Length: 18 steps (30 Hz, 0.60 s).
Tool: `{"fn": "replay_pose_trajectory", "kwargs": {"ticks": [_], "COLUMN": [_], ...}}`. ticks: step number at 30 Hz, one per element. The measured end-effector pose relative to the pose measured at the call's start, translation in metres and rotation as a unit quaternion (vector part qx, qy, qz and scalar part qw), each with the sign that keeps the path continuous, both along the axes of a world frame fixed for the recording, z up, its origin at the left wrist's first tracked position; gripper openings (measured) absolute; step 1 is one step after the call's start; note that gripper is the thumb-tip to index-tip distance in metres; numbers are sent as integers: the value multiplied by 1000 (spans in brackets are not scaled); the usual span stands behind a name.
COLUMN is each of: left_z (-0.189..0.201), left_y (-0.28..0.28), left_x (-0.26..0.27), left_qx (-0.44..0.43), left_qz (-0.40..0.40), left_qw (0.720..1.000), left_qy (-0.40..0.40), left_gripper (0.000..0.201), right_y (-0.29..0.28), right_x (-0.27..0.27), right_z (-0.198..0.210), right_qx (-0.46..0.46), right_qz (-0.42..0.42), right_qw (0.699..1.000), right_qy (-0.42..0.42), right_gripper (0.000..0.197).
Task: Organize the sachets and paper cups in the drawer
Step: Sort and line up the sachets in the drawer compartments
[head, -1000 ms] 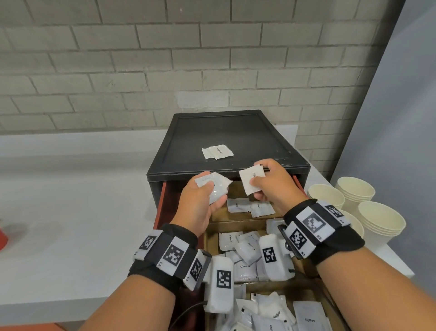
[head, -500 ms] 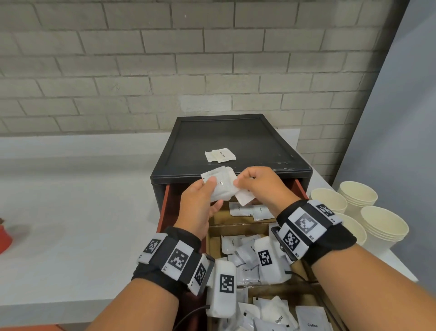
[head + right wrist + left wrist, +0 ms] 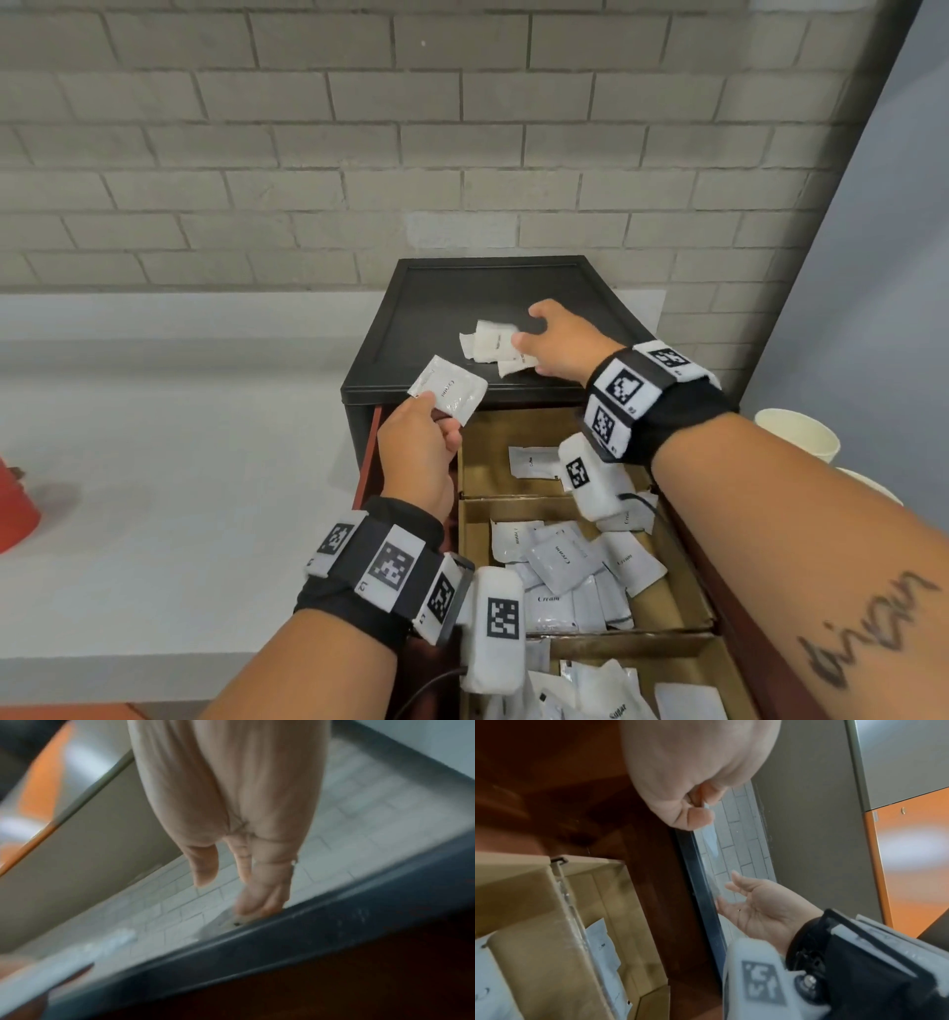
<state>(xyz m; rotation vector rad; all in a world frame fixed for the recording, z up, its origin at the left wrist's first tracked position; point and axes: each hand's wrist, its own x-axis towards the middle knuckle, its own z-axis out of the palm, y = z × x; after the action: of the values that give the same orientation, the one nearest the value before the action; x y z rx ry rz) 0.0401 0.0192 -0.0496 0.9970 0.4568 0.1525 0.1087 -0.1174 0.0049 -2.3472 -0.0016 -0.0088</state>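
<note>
The sachet (image 3: 448, 390) pinched in the left hand (image 3: 417, 452) is white with small dark lettering. The sachets on the cabinet top (image 3: 495, 345) are white likewise, as are those in the drawer (image 3: 570, 565) (dark print on each, mostly too small to read). The cabinet (image 3: 493, 288) is matt black; the drawer side (image 3: 371, 452) is reddish-brown, and the drawer dividers (image 3: 513, 501) are cardboard tan. Both wristbands (image 3: 380, 565) are black, carrying white tags with black square-block patterns. The paper cups (image 3: 798, 434) are cream. The worktop (image 3: 154, 437) is white. The brick wall (image 3: 359, 128) is grey with darker joints. An object at the left edge (image 3: 13, 509) is red. In the left wrist view, a panel (image 3: 911, 852) is orange.
</note>
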Motion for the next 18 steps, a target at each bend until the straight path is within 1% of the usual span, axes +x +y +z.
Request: {"fn": "replay_pose_trajectory", "kwargs": {"ticks": [1, 2, 3, 4, 5, 6, 8, 9, 10, 12, 14, 16, 18], "left_z": [1, -2, -3, -3, -3, -4, -5, -5, -5, -6, -8, -7, -5], "left_y": [0, 0, 0, -1, -1, -1, -2, -2, -3, -4, -3, -4, -6], "left_x": [0, 1, 2, 2, 3, 3, 3, 2, 2, 1, 3, 6, 8], "left_qx": [11, 28, 44, 48, 48, 60, 89, 97, 100, 105, 101, 107, 125], "left_qz": [-1, -4, -5, -9, -17, -27, -61, -84, -106, -125, -114, -107, -118], "left_qw": [1000, 999, 999, 998, 998, 997, 994, 991, 989, 986, 988, 988, 985], "left_qy": [-5, -17, -28, -33, -31, -26, -27, -32, -32, -23, -16, -1, 26], "left_gripper": [12, 18, 23, 21, 14, 14, 16, 14, 12, 9, 8, 6, 5], "right_y": [1, 2, 3, 4, 5, 7, 9, 9, 8, 2, -7, -16, -26], "right_x": [1, -1, -2, -6, -10, -14, -26, -32, -37, -43, -48, -57, -68], "right_z": [-1, -1, -3, -4, -7, -10, -13, -13, -12, -9, -4, 2, 9], "right_qx": [-77, -118, -130, -123, -95, -46, 51, 69, 61, 32, -9, -89, -177], "right_qz": [8, 10, 9, 7, 7, 16, 59, 80, 93, 98, 103, 132, 158], "right_qw": [997, 993, 991, 991, 993, 996, 996, 994, 993, 994, 994, 987, 967], "right_qy": [-7, -20, -39, -58, -72, -70, -37, -27, -29, -37, -18, 33, 87], "right_gripper": [50, 50, 45, 39, 33, 30, 25, 24, 22, 19, 18, 19, 23]}}
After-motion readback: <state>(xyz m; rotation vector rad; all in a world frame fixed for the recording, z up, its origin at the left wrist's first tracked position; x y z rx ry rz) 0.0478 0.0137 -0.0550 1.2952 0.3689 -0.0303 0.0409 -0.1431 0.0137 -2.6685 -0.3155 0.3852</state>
